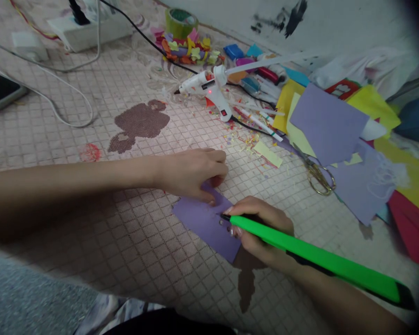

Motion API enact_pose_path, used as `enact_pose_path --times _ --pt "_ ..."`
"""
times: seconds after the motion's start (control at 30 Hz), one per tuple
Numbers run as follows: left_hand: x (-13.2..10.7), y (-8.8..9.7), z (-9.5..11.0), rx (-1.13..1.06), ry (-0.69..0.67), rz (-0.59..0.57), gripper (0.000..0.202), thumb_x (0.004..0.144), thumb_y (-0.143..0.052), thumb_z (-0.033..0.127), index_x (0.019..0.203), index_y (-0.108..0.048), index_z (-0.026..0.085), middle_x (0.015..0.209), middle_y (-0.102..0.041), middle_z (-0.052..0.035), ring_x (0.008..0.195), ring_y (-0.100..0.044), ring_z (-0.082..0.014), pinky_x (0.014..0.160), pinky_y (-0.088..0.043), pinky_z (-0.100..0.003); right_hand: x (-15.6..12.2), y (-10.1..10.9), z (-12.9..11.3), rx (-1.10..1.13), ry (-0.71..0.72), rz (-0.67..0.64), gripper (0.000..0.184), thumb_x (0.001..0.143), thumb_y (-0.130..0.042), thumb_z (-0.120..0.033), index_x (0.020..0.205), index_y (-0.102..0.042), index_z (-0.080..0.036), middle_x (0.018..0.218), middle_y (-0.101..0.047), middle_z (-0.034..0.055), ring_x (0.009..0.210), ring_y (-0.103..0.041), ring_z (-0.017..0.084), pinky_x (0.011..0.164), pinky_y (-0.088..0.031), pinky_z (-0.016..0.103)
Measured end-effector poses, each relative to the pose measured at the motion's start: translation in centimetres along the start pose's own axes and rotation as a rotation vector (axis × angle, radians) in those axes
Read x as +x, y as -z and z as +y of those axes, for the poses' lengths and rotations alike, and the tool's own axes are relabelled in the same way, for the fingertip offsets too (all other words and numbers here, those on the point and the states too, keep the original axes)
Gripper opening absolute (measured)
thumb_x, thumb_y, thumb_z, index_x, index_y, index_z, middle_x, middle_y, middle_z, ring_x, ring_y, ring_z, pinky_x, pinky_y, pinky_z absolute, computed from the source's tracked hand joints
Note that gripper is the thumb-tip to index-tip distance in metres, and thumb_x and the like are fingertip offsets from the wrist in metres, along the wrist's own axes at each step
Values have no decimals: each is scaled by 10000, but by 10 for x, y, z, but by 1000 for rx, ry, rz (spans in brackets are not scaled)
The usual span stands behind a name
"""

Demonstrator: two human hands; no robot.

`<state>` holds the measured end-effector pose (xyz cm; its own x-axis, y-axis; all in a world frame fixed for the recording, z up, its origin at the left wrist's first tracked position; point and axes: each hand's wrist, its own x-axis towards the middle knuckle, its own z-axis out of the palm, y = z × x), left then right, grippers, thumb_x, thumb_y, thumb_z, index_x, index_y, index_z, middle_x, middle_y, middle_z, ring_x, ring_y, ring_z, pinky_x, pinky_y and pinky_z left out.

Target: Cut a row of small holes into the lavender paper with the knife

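A piece of purple paper (pixel 204 223) lies on the tiled mat (pixel 132 242) in front of me, with several small dark dots near its right end. The curled fingers of my left hand (pixel 192 174) rest on its upper edge and hold it down. My right hand (pixel 261 228) grips a long bright green marker (pixel 317 253), whose black tip touches the paper beside the dots. A dark brown cutout (pixel 246 284) pokes out from under the paper's lower edge.
A white glue gun (pixel 206 88) lies among paper scraps beyond my hands. To the right are gold scissors (pixel 316 174) and stacked lilac and yellow sheets (pixel 326 123). Further back are coloured paper shapes (pixel 185 49), green tape (pixel 179 23), a power strip (pixel 91 30) and cables.
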<state>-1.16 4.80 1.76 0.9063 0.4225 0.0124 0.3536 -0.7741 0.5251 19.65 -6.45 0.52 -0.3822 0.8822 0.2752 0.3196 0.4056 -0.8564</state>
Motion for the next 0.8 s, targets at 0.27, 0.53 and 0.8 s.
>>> enact_pose_path --times 0.27,0.53,0.8 --pt "0 -2 0 22 14 4 266 719 -835 255 848 -617 175 964 -589 -39 891 -550 -186 761 -407 -274 1 -2 1 -24 18 -12 244 780 -611 -70 959 -680 -220 774 -716 12 644 -690 148 541 -545 262" --pt "0 -3 1 15 21 -1 260 723 -833 251 848 -621 167 966 -586 -45 892 -553 -189 763 -412 -278 0 -2 0 -23 3 -24 260 777 -598 -63 967 -677 -221 782 -715 12 654 -687 144 542 -541 261" --pt "0 -3 0 21 7 10 273 717 -842 256 853 -622 169 968 -590 -46 894 -551 -188 757 -406 -270 2 -2 0 -42 6 -32 258 788 -588 -68 973 -684 -220 772 -711 14 666 -685 149 541 -541 269"
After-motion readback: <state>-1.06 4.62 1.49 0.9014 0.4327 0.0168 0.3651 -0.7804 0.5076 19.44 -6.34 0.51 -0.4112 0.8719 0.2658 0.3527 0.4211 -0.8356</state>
